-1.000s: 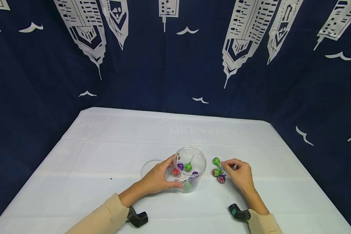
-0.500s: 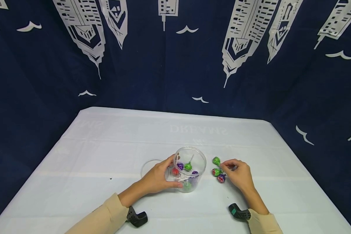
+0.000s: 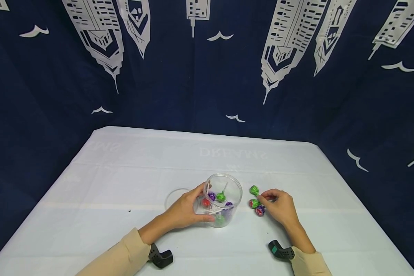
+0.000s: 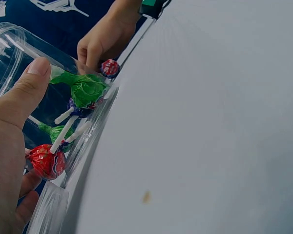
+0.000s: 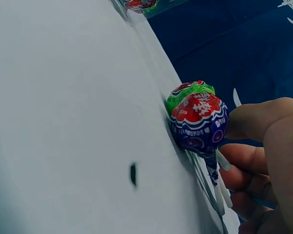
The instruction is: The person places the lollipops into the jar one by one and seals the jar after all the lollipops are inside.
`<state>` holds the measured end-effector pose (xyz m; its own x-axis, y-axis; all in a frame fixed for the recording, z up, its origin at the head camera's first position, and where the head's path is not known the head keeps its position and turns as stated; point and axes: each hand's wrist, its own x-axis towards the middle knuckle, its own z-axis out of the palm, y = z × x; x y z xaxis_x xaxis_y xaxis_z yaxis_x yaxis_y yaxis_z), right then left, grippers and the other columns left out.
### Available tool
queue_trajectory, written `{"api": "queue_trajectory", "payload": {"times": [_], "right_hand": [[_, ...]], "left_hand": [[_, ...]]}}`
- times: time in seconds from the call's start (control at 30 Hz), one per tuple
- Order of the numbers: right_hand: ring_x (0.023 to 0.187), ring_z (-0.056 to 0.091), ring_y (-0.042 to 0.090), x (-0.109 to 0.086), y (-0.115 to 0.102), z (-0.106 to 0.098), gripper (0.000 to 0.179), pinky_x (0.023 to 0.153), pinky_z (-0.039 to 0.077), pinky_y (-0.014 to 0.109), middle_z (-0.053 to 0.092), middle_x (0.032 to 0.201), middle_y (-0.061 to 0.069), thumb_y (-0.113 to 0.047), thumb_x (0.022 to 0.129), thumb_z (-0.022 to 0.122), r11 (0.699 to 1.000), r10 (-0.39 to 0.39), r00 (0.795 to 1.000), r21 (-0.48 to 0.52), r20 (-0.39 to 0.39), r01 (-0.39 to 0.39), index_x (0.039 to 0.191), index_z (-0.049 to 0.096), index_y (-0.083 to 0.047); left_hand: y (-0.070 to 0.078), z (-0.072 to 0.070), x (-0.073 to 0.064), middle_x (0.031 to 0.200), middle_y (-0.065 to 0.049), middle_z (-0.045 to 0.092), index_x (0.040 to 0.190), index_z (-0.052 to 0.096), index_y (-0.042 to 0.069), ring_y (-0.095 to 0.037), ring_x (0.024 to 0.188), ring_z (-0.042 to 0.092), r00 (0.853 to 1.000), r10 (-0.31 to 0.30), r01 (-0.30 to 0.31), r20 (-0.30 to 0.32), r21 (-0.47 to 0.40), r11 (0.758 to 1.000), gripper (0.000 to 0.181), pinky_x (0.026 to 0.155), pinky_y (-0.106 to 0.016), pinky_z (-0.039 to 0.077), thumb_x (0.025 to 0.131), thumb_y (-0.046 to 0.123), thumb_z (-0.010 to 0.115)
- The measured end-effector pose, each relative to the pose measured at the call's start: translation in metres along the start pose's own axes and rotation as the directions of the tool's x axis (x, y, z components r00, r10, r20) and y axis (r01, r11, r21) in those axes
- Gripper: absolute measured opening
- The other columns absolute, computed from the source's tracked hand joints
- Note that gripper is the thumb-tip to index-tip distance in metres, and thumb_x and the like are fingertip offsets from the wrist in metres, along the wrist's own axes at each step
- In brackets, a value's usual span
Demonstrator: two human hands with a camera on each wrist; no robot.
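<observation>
A clear plastic jar (image 3: 224,214) with several wrapped lollipops stands in my left hand (image 3: 188,210), the thumb on its near side and the fingers round the far side. Inside the jar lie a red lollipop (image 4: 48,162) and a green one (image 4: 88,91). To the right of the jar, three lollipops lie on the table: a green one (image 3: 253,190), a green-and-red one (image 3: 253,203) and a purple-and-red one (image 5: 200,122). My right hand (image 3: 279,206) pinches at the green lollipop's stick with thumb and fingertips; the contact itself is mostly hidden.
A clear round lid (image 3: 170,195) lies on the white-covered table (image 3: 124,184), partly behind my left hand. Dark blue cloth with white building prints (image 3: 279,53) hangs beyond the far edge. A small dark speck (image 3: 129,211) sits on the left of the table.
My right fingertips have shifted slightly left and down along the green lollipop's stick, covering more of it. The left hand and the jar have stayed in place.
</observation>
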<state>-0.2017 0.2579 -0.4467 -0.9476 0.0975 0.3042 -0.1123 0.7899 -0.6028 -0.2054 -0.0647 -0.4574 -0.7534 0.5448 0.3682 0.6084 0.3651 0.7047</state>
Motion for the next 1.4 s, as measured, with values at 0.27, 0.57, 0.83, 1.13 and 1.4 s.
{"api": "queue_trajectory", "payload": {"times": [0.27,0.57,0.83,1.13,1.4], "right_hand": [[0.077,0.064,0.024,0.0021,0.0021,0.0005,0.014,0.070,0.049,0.037,0.069,0.077,0.005,-0.015,0.084,0.077,1.000,0.003,1.000,-0.022,0.020,-0.003,0.081,0.073,-0.002],[0.075,0.061,0.021,0.0014,0.0043,0.0015,0.016,0.068,0.048,0.035,0.069,0.076,0.005,-0.016,0.085,0.077,0.999,0.029,0.999,-0.039,0.045,-0.027,0.080,0.073,-0.002],[0.074,0.062,0.021,0.0016,0.0042,0.0007,0.016,0.067,0.049,0.035,0.069,0.076,0.005,-0.015,0.086,0.077,0.999,0.018,0.998,-0.034,0.057,-0.017,0.080,0.073,-0.001],[0.076,0.061,0.022,0.0026,0.0044,-0.0004,0.016,0.069,0.048,0.036,0.069,0.076,0.006,-0.016,0.087,0.074,0.999,0.021,0.999,-0.026,0.027,-0.021,0.081,0.073,0.000],[0.063,0.053,0.012,0.0034,0.0052,0.0031,0.014,0.056,0.043,0.024,0.065,0.069,0.003,-0.011,0.086,0.073,1.000,0.008,0.999,0.008,-0.050,-0.007,0.078,0.072,0.000]], "left_hand": [[-0.0008,0.0001,0.0008,0.134,-0.007,0.060,0.153,0.031,0.008,-0.023,0.127,0.053,1.000,0.008,-0.008,-0.008,0.000,1.000,0.102,0.108,-0.045,0.040,0.074,0.042,0.086],[-0.0020,0.0000,-0.0003,0.135,-0.005,0.059,0.154,0.031,0.009,-0.022,0.128,0.053,1.000,0.020,-0.020,-0.003,-0.007,1.000,0.102,0.109,-0.045,0.040,0.075,0.042,0.085],[-0.0013,0.0000,0.0003,0.135,-0.008,0.059,0.153,0.031,0.008,-0.024,0.127,0.053,1.000,0.013,-0.013,0.002,-0.003,1.000,0.102,0.108,-0.045,0.040,0.075,0.042,0.086],[0.0010,-0.0001,0.0006,0.135,-0.005,0.059,0.153,0.032,0.010,-0.021,0.127,0.053,1.000,0.002,-0.002,-0.002,-0.005,1.000,0.101,0.109,-0.044,0.040,0.074,0.042,0.087],[0.0005,-0.0002,0.0001,0.135,-0.003,0.059,0.153,0.032,0.012,-0.020,0.126,0.054,1.000,0.005,-0.005,-0.002,-0.002,1.000,0.101,0.108,-0.044,0.040,0.074,0.042,0.086]]}}
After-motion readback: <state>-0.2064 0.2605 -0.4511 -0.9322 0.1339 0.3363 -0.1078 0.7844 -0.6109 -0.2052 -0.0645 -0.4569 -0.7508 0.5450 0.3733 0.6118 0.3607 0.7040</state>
